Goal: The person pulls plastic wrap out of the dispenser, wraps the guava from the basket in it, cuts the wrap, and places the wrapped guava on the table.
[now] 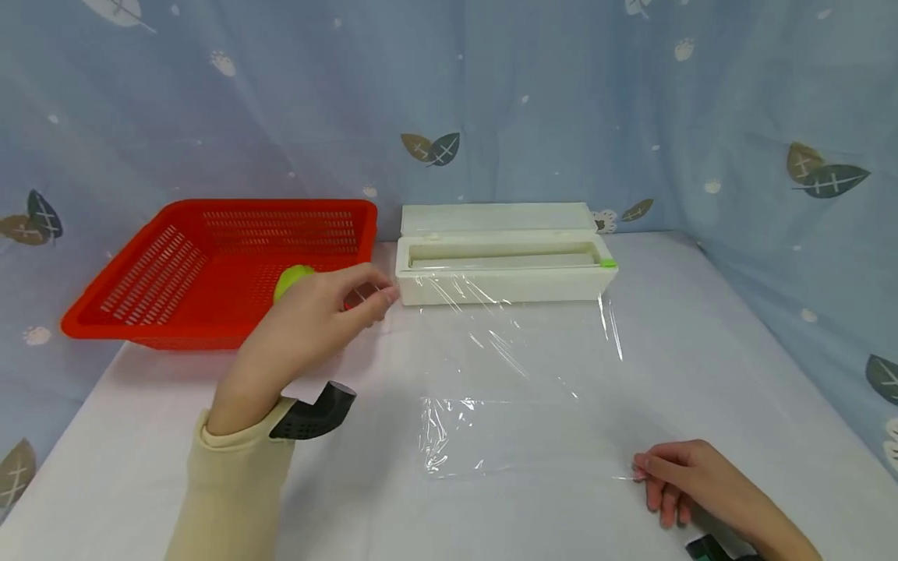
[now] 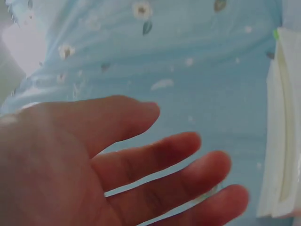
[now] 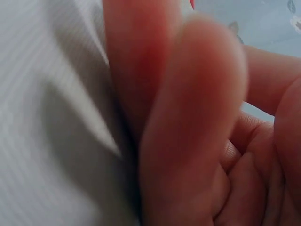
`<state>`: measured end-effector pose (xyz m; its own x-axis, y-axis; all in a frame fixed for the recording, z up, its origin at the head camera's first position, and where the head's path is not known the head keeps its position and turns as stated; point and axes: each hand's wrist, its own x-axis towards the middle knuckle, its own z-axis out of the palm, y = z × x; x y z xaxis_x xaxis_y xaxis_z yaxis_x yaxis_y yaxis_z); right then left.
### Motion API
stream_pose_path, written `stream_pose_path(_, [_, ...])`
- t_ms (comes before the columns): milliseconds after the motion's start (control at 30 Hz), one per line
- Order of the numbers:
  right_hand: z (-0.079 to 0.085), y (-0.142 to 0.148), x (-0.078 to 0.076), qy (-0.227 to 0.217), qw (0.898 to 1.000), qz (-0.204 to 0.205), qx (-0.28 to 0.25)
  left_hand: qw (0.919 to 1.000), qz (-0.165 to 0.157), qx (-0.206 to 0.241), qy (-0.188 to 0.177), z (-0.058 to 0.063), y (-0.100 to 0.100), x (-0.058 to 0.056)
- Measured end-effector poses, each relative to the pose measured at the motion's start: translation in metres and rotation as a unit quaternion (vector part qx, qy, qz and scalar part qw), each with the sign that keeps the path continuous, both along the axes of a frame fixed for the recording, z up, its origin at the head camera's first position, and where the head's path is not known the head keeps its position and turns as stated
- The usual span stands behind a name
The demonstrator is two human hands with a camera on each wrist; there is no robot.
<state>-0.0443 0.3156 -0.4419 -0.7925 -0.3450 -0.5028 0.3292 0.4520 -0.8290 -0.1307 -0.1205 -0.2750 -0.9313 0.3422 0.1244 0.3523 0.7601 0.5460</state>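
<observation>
A clear sheet of cling film (image 1: 519,366) stretches from the white cling film box (image 1: 505,290) down over the table toward me. My right hand (image 1: 691,479) pinches the film's near right corner between thumb and forefinger. In the right wrist view its blurred fingers (image 3: 197,117) lie close to the white cloth, and the film cannot be made out there. My left hand (image 1: 312,319) hovers by the box's left end, in front of the red basket. The left wrist view shows that hand's fingers (image 2: 164,193) spread and loosely bent, holding nothing.
The red plastic basket (image 1: 161,331) stands at the back left with a green round item (image 1: 291,279) inside, partly behind my left hand. The box's lid (image 1: 498,218) is raised; a green slider (image 1: 607,263) sits at its right end. A blue patterned curtain (image 1: 533,101) hangs behind.
</observation>
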Motion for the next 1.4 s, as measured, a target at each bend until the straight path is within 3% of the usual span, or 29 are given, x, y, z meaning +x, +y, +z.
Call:
stream_pose_path(267, [0.0, 0.004, 0.003, -0.004, 1.0, -0.003, 0.006, 0.9899, 0.11, 0.076, -0.049, -0.003, -0.031, -0.022])
stream_pose_path(467, [-0.002, 0.005, 0.001, -0.014, 1.0, 0.008, -0.007, 0.9698, 0.159, 0.159, -0.094, -0.016, -0.058, -0.033])
stream_pose_path(567, [-0.002, 0.003, -0.001, -0.018, 0.999, 0.017, -0.024, 0.9618, 0.173, 0.178, -0.115, -0.024, -0.068, -0.038])
stream_pose_path(833, [-0.004, 0.005, -0.002, -0.014, 0.999, 0.023, -0.038, 0.9601, 0.19, 0.16, -0.128, -0.034, -0.074, -0.046])
stream_pose_path(1100, [-0.004, 0.005, -0.001, -0.002, 0.999, 0.031, -0.02, 0.9645, 0.203, 0.128, -0.11, -0.047, -0.078, -0.056])
stream_pose_path(1267, [-0.004, 0.005, -0.002, -0.011, 0.999, 0.032, -0.029, 0.9716, 0.219, 0.056, -0.068, -0.058, -0.08, -0.062])
stream_pose_path(1400, [-0.005, 0.005, -0.001, -0.023, 0.998, 0.031, -0.04, 0.9687, 0.242, -0.032, -0.048, -0.066, -0.076, -0.065])
